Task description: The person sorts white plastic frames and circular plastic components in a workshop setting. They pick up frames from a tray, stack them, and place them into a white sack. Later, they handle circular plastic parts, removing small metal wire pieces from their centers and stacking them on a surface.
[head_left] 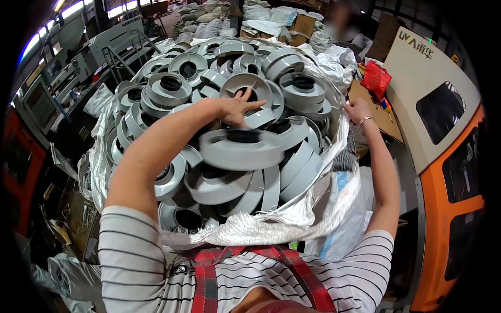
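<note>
A large white woven sack point(250, 229) stands open in front of me, heaped with round grey plastic ring-shaped parts point(168, 89) that have dark centres. My left hand point(237, 108) is stretched over the heap, its fingers spread apart. Just below it, one grey ring part point(242, 151) is smeared by motion; whether the hand touches it I cannot tell. At the sack's right side my right hand point(358, 111) is closed around the gathered edge of the sack. Its fingertips are partly hidden.
An orange and cream machine point(436, 208) rises close on the right. Beside it, a red bag point(375, 78) lies on brown cardboard point(389, 122). A metal stepladder point(122, 60) stands at the back left. Stacked white sacks point(266, 15) and a blurred person point(342, 21) are far back.
</note>
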